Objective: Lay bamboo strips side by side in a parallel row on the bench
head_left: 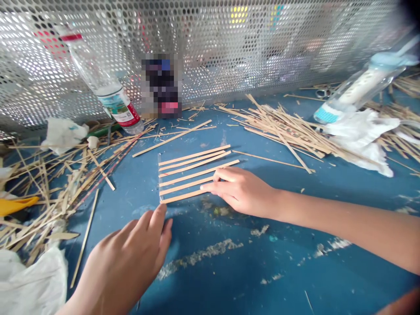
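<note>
Several thin bamboo strips [193, 176] lie side by side in a row on the blue tabletop, their left ends along a narrow strip of clear tape [159, 177]. My right hand [241, 190] pinches the right part of the nearest bamboo strip [183, 197] between thumb and fingers. At that strip's left end, the index fingertip of my left hand [131, 253] touches down by the tape. The thumb of my left hand is apart from the index finger, and its other fingers are partly hidden.
Loose bamboo strips heap at the left [42, 197] and at the right [282, 131]. A water bottle [114, 105] leans on the perforated metal screen [210, 57]; a blurred dark object stands beside it. A clear cup [357, 87] and crumpled tissue [361, 135] are at right.
</note>
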`<move>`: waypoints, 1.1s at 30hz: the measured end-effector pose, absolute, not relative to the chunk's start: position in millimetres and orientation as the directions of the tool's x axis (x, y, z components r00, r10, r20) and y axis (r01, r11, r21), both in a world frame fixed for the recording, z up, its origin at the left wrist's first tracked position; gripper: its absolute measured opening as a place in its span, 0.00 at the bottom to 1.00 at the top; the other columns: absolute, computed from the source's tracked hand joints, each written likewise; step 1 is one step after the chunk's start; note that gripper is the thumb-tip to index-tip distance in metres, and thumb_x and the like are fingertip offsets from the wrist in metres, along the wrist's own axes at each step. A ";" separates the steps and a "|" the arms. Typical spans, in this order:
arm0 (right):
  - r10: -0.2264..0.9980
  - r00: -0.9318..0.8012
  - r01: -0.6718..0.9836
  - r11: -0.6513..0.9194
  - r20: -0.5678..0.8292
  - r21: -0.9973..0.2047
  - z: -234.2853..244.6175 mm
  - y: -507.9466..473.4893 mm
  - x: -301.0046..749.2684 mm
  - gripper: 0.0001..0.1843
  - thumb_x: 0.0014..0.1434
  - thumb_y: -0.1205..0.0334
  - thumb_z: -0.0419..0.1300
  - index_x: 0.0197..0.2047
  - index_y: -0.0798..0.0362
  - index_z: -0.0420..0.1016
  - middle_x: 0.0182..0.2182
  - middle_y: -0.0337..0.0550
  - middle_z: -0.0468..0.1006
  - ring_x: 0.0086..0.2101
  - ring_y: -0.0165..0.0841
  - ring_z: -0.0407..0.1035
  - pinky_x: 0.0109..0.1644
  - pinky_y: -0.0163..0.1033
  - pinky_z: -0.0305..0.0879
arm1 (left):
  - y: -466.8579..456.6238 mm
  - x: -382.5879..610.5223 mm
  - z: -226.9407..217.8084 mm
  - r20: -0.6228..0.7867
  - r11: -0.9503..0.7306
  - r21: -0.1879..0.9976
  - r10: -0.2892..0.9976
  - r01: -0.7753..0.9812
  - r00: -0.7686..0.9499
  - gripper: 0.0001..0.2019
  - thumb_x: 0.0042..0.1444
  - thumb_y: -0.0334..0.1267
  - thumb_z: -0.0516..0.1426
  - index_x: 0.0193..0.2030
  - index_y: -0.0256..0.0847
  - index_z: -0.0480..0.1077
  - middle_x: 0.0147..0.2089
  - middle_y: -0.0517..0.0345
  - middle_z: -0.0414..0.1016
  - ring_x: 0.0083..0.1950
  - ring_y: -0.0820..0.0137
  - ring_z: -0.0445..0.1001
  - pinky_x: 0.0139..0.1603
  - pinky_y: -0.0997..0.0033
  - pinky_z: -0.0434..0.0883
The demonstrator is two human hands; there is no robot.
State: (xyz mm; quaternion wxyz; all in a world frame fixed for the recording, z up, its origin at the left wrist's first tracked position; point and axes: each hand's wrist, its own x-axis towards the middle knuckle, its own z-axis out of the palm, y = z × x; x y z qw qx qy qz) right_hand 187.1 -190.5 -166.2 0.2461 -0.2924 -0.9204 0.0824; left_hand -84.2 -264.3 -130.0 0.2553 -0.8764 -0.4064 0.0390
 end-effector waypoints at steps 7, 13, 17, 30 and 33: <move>0.597 -0.701 0.510 0.802 0.390 -0.311 -166.6 -189.8 187.9 0.18 0.69 0.70 0.49 0.52 0.53 0.79 0.33 0.46 0.71 0.33 0.32 0.62 0.36 0.38 0.62 | -267.9 -88.0 -140.6 0.135 -0.500 -0.427 0.788 0.754 0.600 0.19 0.68 0.35 0.45 0.59 0.35 0.71 0.44 0.51 0.83 0.30 0.67 0.79 0.26 0.68 0.73; 0.608 -0.688 0.510 0.794 0.396 -0.332 -168.3 -187.0 190.2 0.17 0.68 0.70 0.51 0.50 0.53 0.80 0.33 0.45 0.72 0.34 0.32 0.63 0.37 0.40 0.61 | -268.1 -92.3 -138.3 -0.044 -0.561 -0.336 0.812 0.757 0.582 0.23 0.65 0.28 0.42 0.59 0.41 0.72 0.54 0.49 0.80 0.38 0.63 0.81 0.31 0.66 0.75; 0.601 -0.687 0.480 0.797 0.409 -0.365 -167.9 -186.3 190.7 0.17 0.70 0.68 0.50 0.52 0.53 0.79 0.35 0.46 0.72 0.34 0.32 0.63 0.38 0.40 0.62 | -268.5 -96.7 -139.7 -0.102 -0.543 -0.266 0.838 0.797 0.537 0.23 0.64 0.28 0.44 0.61 0.44 0.69 0.55 0.49 0.79 0.43 0.62 0.81 0.34 0.67 0.75; 0.611 -0.667 0.448 0.786 0.426 -0.425 -166.2 -188.1 191.8 0.16 0.69 0.68 0.52 0.53 0.53 0.78 0.35 0.46 0.72 0.35 0.31 0.65 0.40 0.38 0.64 | -278.0 -96.7 -138.8 -0.068 -0.510 -0.146 0.860 0.848 0.505 0.22 0.65 0.33 0.46 0.63 0.49 0.68 0.48 0.48 0.79 0.43 0.62 0.80 0.33 0.68 0.75; 0.606 -0.680 0.463 0.791 0.413 -0.399 -165.9 -187.9 190.7 0.16 0.69 0.68 0.51 0.53 0.54 0.78 0.36 0.47 0.72 0.35 0.32 0.65 0.40 0.39 0.64 | -276.8 -94.0 -138.6 -0.106 -0.504 -0.176 0.863 0.845 0.493 0.24 0.65 0.33 0.46 0.65 0.46 0.67 0.45 0.47 0.80 0.41 0.61 0.80 0.32 0.68 0.75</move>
